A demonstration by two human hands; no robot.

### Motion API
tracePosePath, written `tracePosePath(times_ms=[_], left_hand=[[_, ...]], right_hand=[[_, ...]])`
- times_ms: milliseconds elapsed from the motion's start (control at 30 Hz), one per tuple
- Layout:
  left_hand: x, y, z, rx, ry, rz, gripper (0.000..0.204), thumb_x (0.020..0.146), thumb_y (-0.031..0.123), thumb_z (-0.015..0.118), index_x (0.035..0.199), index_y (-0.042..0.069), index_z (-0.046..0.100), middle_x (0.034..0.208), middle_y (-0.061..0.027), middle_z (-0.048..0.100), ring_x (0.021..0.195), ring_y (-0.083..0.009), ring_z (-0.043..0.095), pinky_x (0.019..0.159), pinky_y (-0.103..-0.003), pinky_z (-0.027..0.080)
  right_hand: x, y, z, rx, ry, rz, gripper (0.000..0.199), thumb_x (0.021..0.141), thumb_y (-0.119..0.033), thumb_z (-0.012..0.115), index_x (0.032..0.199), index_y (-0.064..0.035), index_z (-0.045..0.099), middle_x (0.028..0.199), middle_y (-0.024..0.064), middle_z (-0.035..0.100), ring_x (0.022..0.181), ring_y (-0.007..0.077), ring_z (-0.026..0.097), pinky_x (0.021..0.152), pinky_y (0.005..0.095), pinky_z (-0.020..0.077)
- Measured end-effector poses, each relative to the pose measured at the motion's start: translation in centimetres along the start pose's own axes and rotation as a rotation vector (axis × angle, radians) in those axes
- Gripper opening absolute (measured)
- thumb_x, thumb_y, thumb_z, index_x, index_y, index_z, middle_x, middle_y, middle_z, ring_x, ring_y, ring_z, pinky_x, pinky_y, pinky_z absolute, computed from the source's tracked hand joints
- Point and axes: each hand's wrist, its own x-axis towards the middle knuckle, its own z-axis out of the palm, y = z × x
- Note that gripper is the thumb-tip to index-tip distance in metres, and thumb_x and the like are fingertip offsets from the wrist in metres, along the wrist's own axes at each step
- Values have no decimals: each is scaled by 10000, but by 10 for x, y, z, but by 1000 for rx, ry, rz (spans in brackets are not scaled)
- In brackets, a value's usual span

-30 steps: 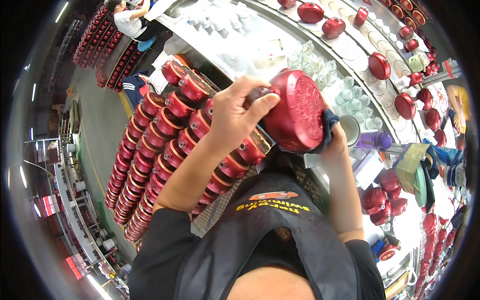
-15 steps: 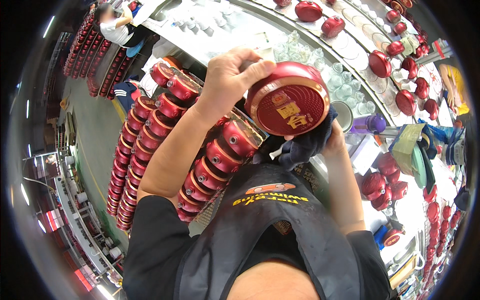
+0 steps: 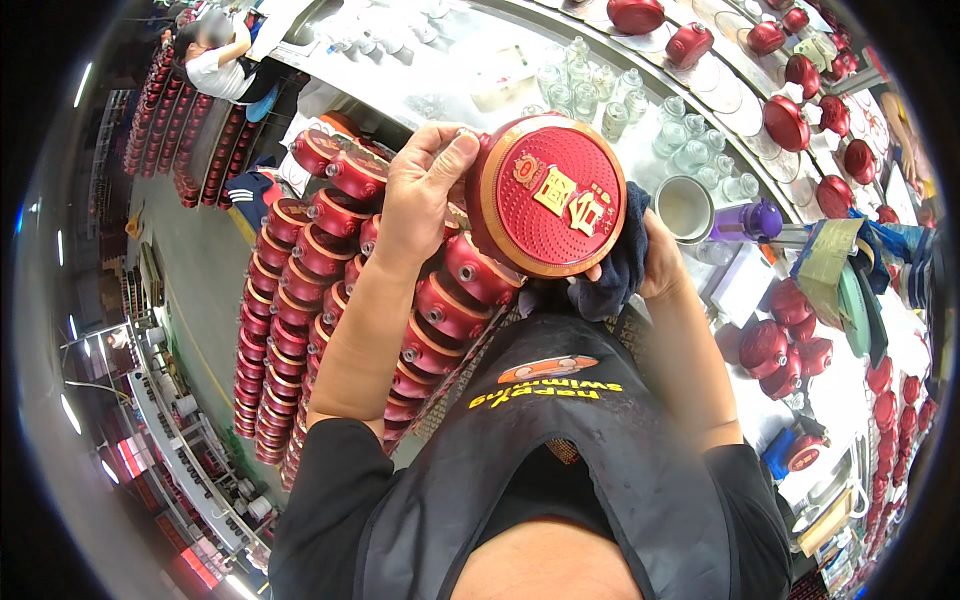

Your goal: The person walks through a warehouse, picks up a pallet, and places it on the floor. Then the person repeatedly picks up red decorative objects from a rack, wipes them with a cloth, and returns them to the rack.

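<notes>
Workbench w/ clear jars behind, rows of red flasks at left; left hand grips round red flask by its rim, held up mid-view, right hand clasping dark cloth vs. its edge.

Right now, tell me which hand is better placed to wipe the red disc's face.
The right hand, probably: it already holds the dark cloth against the red disc at its edge. The left hand grips the opposite rim, steadying it, and has no cloth.
</notes>
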Motion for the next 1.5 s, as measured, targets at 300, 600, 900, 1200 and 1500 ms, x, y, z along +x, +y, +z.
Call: tracePosePath(times_ms=[300, 600, 900, 1200, 1500], left_hand=[[-10, -12, 2, -17, 148, 38, 151, 967, 184, 583, 1006, 39, 601, 911, -47, 678, 765, -97, 653, 649, -228, 537], [-31, -12, 3, 340, 187, 46, 159, 933, 119, 634, 1028, -8, 639, 911, -21, 671, 793, -40, 602, 712, -192, 499], [-52, 29, -61, 366, 341, 204, 187, 909, 187, 682, 963, 9, 670, 813, -10, 676, 750, -31, 592, 645, -202, 479], [-38, 140, -287, 1203, 890, 530, 295, 799, 293, 686, 789, 2, 638, 746, -203, 656, 770, -383, 636, 708, -479, 490], [56, 59, -451, 1436, 1105, 292, 337, 788, 345, 689, 821, 14, 638, 873, -235, 641, 868, -399, 621, 755, -489, 492]], right_hand=[[4, 3, -14, -432, 227, -28, 500, 787, -181, 552, 1235, 35, 498, 1004, 145, 634, 816, 222, 654, 719, 327, 549], [17, 16, -17, -255, 646, -120, 458, 956, -346, 479, 1250, 3, 515, 1161, 167, 623, 1031, 260, 645, 905, 401, 539], [37, 8, -27, -547, 302, 9, 792, 909, -520, 538, 1450, 11, 312, 1361, 212, 498, 1159, 288, 544, 1025, 449, 433], [28, -46, -4, -664, 339, -29, 593, 1009, -437, 373, 1424, -13, 369, 1183, 261, 606, 857, 262, 644, 809, 403, 560], [0, -48, 21, -884, 634, -134, 658, 1000, -521, 361, 1387, 8, 419, 1118, 186, 634, 775, 165, 575, 760, 278, 499]])
